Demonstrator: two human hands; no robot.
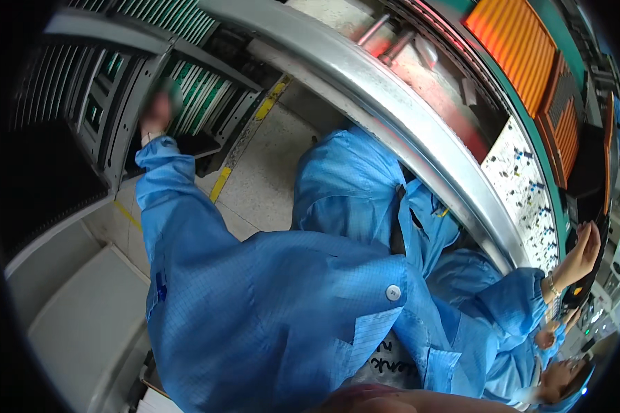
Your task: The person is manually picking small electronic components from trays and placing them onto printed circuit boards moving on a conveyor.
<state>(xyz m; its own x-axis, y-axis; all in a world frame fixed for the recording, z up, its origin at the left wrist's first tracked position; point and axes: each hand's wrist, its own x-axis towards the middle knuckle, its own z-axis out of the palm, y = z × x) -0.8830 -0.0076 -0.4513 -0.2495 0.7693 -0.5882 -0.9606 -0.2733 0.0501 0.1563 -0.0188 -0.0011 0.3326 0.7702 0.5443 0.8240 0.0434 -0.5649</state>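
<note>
At the far left, my left hand [158, 112] reaches into the side of a dark magazine rack [132, 113]. Upright green circuit boards [198, 96] with pale edges stand in slots next to it. That hand is blurred, and its fingers and anything in them cannot be made out. Out to the right, my right hand [580, 258] is raised beside the far edge of the bench, its fingers stretched and slightly bent. Nothing shows in it. Close by lies a white board [523, 189] dotted with small dark and blue parts.
A thick silver rail [393, 96] curves along the bench edge in front of me. Orange ribbed trays [520, 51] lie beyond it. More slotted racks [55, 82] stand at left, above a grey bin [83, 316]. A co-worker [561, 378] in blue is at lower right.
</note>
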